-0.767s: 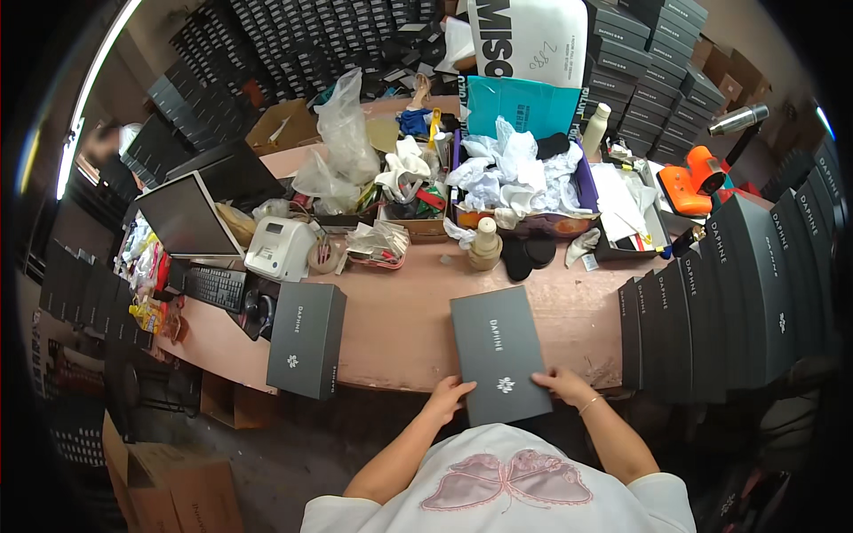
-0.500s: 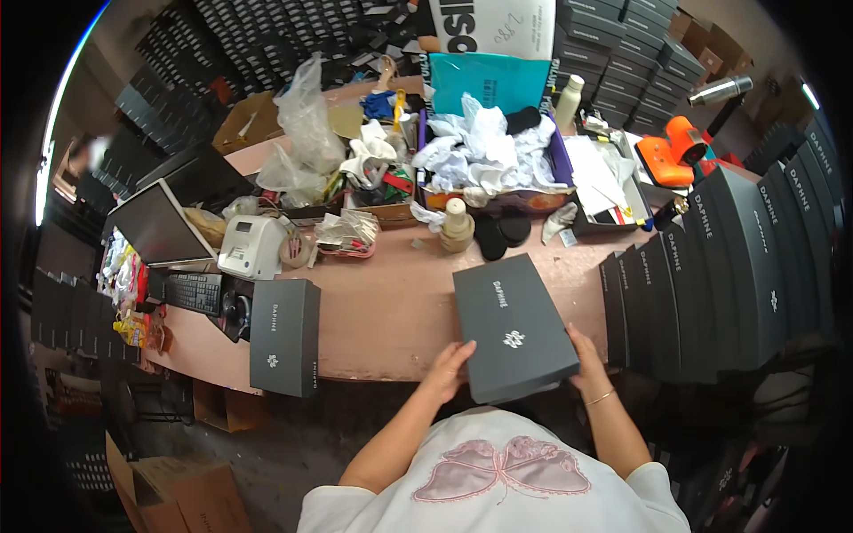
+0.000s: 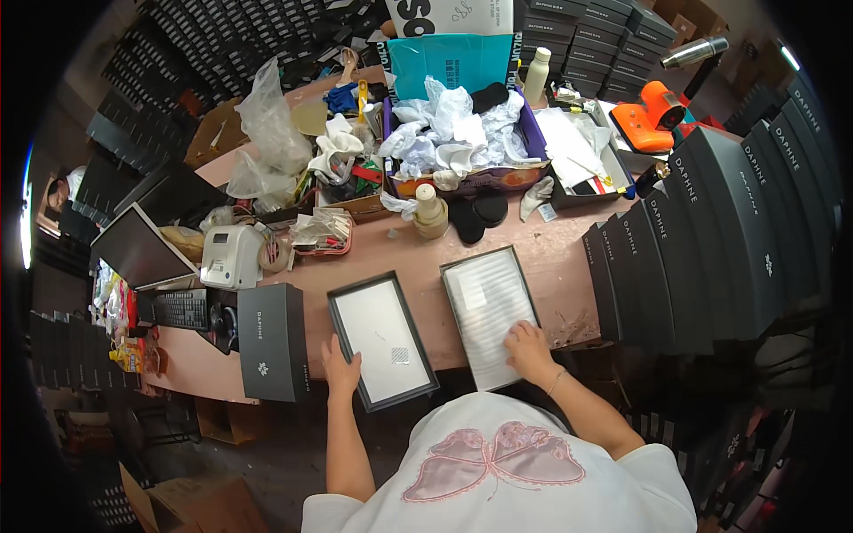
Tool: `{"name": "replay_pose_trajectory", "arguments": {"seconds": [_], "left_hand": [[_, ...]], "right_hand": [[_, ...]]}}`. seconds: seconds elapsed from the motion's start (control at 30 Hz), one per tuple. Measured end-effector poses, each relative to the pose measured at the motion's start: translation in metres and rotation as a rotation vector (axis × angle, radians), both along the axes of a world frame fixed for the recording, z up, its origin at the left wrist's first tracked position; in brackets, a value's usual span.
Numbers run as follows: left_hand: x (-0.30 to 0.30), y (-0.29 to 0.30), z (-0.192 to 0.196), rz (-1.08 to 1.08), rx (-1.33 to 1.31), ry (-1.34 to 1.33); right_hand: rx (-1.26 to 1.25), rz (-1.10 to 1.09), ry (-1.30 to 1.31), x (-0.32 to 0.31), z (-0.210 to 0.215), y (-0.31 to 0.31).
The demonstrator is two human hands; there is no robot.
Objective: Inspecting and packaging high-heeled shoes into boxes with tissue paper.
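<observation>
A dark grey shoebox lid (image 3: 382, 333) lies inside-up near the front edge of the table, showing its white lining. My left hand (image 3: 340, 366) grips its left rim, with the thumb over the edge. Beside it, to the right, is the uncovered shoebox bottom (image 3: 449, 298). White striped wrapping paper (image 3: 491, 306) fills this box and covers its contents. My right hand (image 3: 530, 351) rests on the paper at the box's near right part, fingers spread and bent a little.
A closed grey shoebox (image 3: 271, 342) sits left, by a keyboard (image 3: 180, 309) and a white label printer (image 3: 231, 258). Stacked shoeboxes (image 3: 702, 249) stand right. Behind are a cream bottle (image 3: 431, 213), black round pads (image 3: 477, 216) and a purple box (image 3: 533, 142) of crumpled paper.
The closed shoebox in both hands is now opened. Its lid has been turned over and moved left with my left hand; my right hand has shifted onto the paper in the bottom.
</observation>
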State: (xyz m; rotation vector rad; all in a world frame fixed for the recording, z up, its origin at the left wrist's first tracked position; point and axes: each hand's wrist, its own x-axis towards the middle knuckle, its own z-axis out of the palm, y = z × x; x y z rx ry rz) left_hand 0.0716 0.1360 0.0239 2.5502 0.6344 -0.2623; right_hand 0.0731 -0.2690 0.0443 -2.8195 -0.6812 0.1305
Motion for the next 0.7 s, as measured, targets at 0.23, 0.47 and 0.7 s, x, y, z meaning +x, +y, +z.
{"name": "replay_pose_trajectory", "arguments": {"seconds": [0.23,0.47,0.7], "left_hand": [[-0.009,-0.122,0.056,-0.663,-0.879,0.222],[-0.022,-0.284,-0.011,-1.372,-0.881,-0.272],[-0.023,-0.199,-0.04,-0.201,-0.69,-0.531]], "right_hand": [[0.378,-0.114,0.028,-0.004,0.02,-0.003],[0.22,0.541,0.06,0.016,0.066,0.128],[0.7,0.047,0.15,0.001,0.088,0.055]]}}
